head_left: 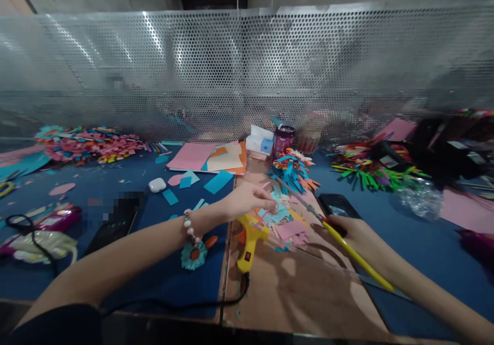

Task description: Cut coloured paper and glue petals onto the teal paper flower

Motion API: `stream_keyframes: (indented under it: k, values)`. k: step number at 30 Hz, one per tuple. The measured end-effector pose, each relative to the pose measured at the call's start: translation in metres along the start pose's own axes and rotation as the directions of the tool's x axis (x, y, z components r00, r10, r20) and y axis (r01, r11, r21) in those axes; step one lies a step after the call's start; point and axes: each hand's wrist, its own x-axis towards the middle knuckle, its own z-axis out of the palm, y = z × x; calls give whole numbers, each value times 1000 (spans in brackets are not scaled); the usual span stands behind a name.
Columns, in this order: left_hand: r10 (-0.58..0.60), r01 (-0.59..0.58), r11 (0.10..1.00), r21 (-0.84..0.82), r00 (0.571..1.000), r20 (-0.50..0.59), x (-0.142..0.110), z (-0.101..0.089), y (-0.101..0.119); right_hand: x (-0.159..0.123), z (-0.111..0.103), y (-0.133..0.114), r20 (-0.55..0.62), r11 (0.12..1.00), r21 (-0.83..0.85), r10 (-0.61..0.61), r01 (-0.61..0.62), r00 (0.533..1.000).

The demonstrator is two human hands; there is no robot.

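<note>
My left hand (250,201), a beaded bracelet at its wrist, is closed in a pinch above the yellow glue gun (248,244). What its fingertips hold, if anything, is too small to make out. In my right hand (353,237) is a pair of scissors (357,260) with a yellow handle, seen edge-on, its metal blades pointing up and left. Between the hands lies a heap of pink and light-blue paper scraps (291,230). Below my left wrist lies a turquoise paper flower (194,255) with an orange centre.
Coloured paper sheets (193,155) lie behind my left hand. A fringed paper bundle (295,170) stands before a purple can (283,141). A phone (339,206) lies right of the scraps; a white earphone case (157,185) is at left. A perforated metal screen (239,72) closes off the back.
</note>
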Motion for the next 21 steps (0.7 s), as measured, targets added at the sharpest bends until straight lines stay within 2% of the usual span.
stream_keyframes:
  k: [3, 6, 9, 13, 16, 21]
  values:
    - [6, -5, 1000, 9, 999, -44, -22, 0, 4, 0, 2, -28, -55, 975, 224, 3, 9, 998]
    - [16, -26, 997, -69, 989, -146, -49, 3, 9, -1, 9, -65, -12, 907, 419, -48, 49, 999]
    - [38, -48, 998, -35, 967, -251, -76, 4, 14, -2, 16, -99, 36, 856, 509, -124, 88, 992]
    - [131, -88, 988, 129, 917, -377, -105, -2, 16, -4, 23, -135, 121, 826, 560, -162, 68, 979]
    - [100, -37, 986, 165, 915, -391, -122, -8, 14, -5, 28, -155, 206, 837, 546, -156, 19, 966]
    - [78, -54, 996, 65, 881, -466, -145, -13, 7, -8, 39, -182, 153, 826, 538, -290, 166, 945]
